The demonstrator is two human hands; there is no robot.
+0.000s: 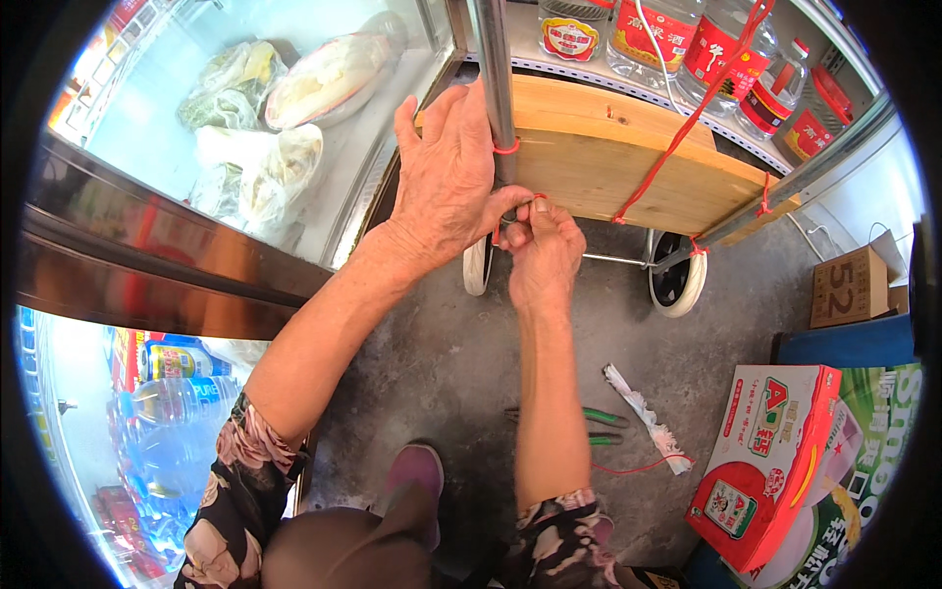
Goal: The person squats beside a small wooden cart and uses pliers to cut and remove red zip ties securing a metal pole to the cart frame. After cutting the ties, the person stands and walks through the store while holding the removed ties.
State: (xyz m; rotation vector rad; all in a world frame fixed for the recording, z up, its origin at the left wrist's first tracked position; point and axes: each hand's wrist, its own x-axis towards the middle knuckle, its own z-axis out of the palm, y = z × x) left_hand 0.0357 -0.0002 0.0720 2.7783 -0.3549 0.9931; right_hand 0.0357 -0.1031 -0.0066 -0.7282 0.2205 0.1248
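Note:
A wooden board (608, 147) is lashed to a wheeled metal frame with red cord (659, 169). My left hand (442, 182) wraps round the frame's left metal tube (494, 59) and the board's end, its thumb stretched across to my right fingertips. Just below the board's lower left corner, my right hand (547, 250) is closed in a pinch on a short piece of red cord. A loop of the same cord circles the tube right above. Fingertips partly cover the cord where both hands meet.
Under the frame are a left wheel (478, 263) and a right wheel (677, 275). Green-handled pliers (601, 424) and a crumpled white strip (648, 417) lie on the floor. A red-and-white carton (760, 456) stands right. A glass display case (334, 196) flanks my left arm; large bottles (726, 54) line a shelf behind.

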